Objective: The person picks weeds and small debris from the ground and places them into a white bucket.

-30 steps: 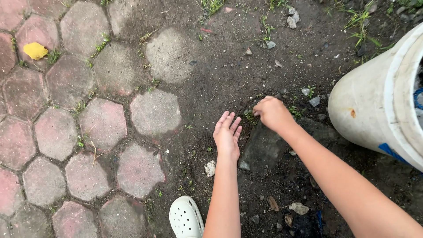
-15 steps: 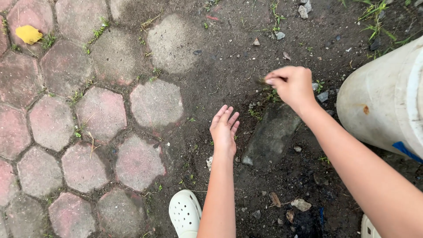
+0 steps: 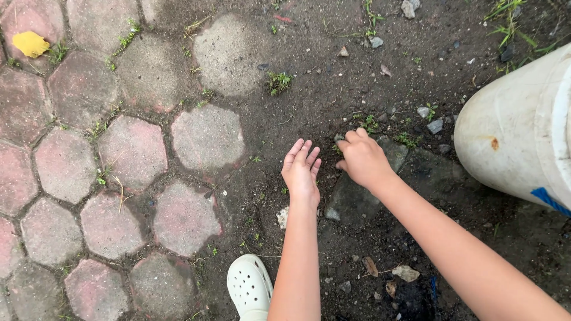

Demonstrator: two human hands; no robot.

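Both bare forearms reach forward from the lower edge of the view, the left one straight up the middle, the right one slanting in from the lower right. The left hand lies flat, palm down, fingers straight and close together. Just beside it to the right, the right hand is curled, knuckles up, fingertips pinched together and pointing down.

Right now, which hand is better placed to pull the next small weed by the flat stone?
Likely the right hand: it is curled at the edge of the flat dark stone, close to the small weeds. The left hand lies open on bare soil, farther away.
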